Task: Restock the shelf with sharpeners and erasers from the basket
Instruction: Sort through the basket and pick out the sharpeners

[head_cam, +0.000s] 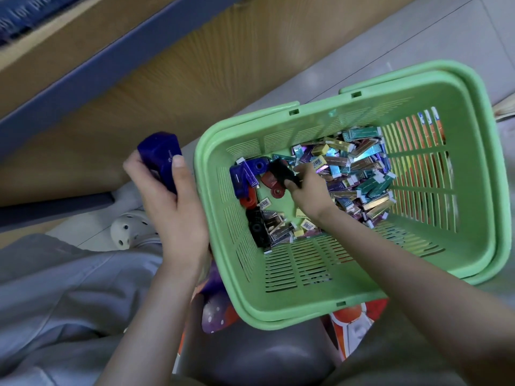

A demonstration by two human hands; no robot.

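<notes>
A green plastic basket [348,274] stands on the floor in front of me. Inside lie several wrapped erasers [359,174] on the right and several blue, red and black sharpeners [245,176] on the left. My right hand [309,190] reaches down into the basket and pinches a black sharpener [281,169]. My left hand [170,207] is outside the basket, to its left, gripping a dark blue sharpener [160,157] upright. The wooden shelf [139,87] rises at the upper left.
The shelf has a blue-grey front edge [97,71] running diagonally. My grey trouser leg [61,288] and a white perforated shoe [131,229] are at the lower left. Colourful printed items [217,310] lie under the basket. Pale tiled floor [418,40] shows at the upper right.
</notes>
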